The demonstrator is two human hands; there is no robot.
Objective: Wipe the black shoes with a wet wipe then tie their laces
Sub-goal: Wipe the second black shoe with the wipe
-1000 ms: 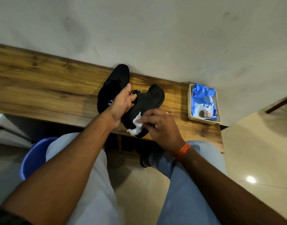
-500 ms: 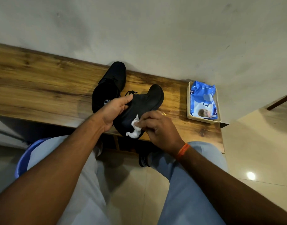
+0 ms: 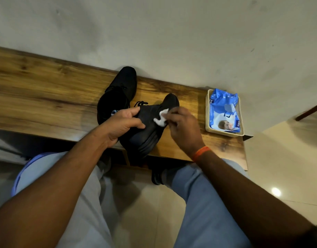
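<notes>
A long wooden table (image 3: pixel 46 97) with dark grain stands against a plain, scuffed pale wall (image 3: pixel 172 33). Below lies a glossy cream tiled floor (image 3: pixel 279 167), catching a round lamp reflection (image 3: pixel 276 191).

Wooden worktop (image 3: pixel 46 97) against a pale wall. Left hand (image 3: pixel 122 126): grip closed on the near black shoe (image 3: pixel 147 133), which is tilted with its sole edge toward the viewer and its toe pointing away. Right hand (image 3: pixel 182 129): fingers pinching a crumpled white wet wipe (image 3: pixel 161 119) against the shoe's upper. Loose lace (image 3: pixel 140 103) above the left thumb. Second black shoe (image 3: pixel 118 93) just behind, resting on the worktop. Beige tray (image 3: pixel 207 111) to the right holding a blue wipes packet (image 3: pixel 224 111). Orange band (image 3: pixel 200 153) on the right wrist.
</notes>
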